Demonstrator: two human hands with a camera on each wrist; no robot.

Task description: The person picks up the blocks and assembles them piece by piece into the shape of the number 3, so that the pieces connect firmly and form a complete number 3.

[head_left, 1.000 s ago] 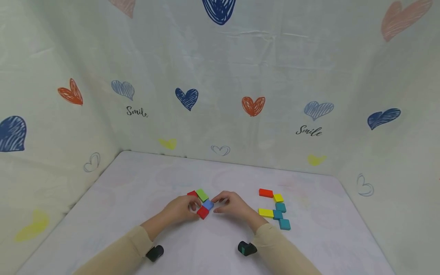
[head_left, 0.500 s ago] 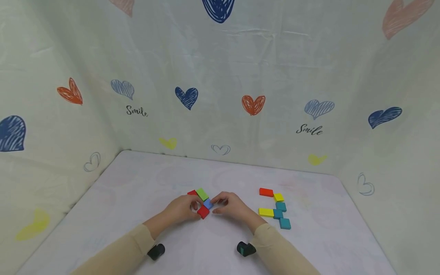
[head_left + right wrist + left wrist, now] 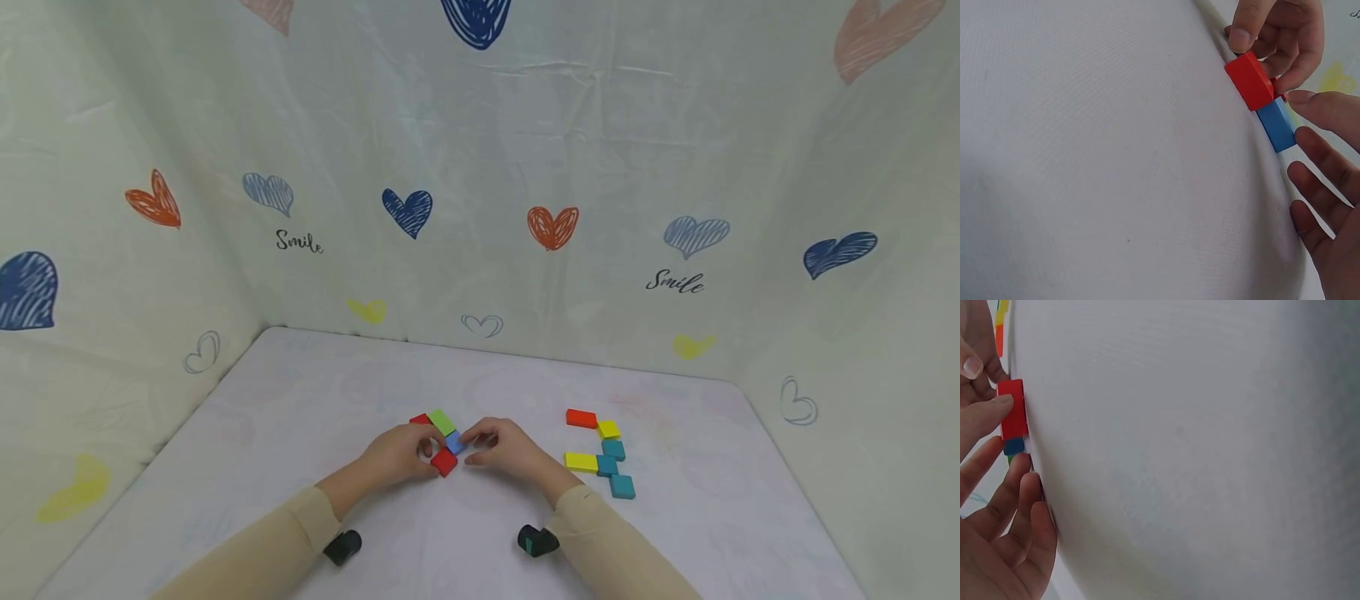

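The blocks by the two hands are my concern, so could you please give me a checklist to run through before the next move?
1. Near red block steadied: ok, the left hand pinches it.
2. Near red block meeting the blue block: ok.
3. Blue block adjoining the green block: ok.
4. Right hand firmly touching the blue block: cannot tell; fingertips reach its edge.
5. Far red block fully visible: not ok, partly hidden.
6. Six-block group untouched: ok.
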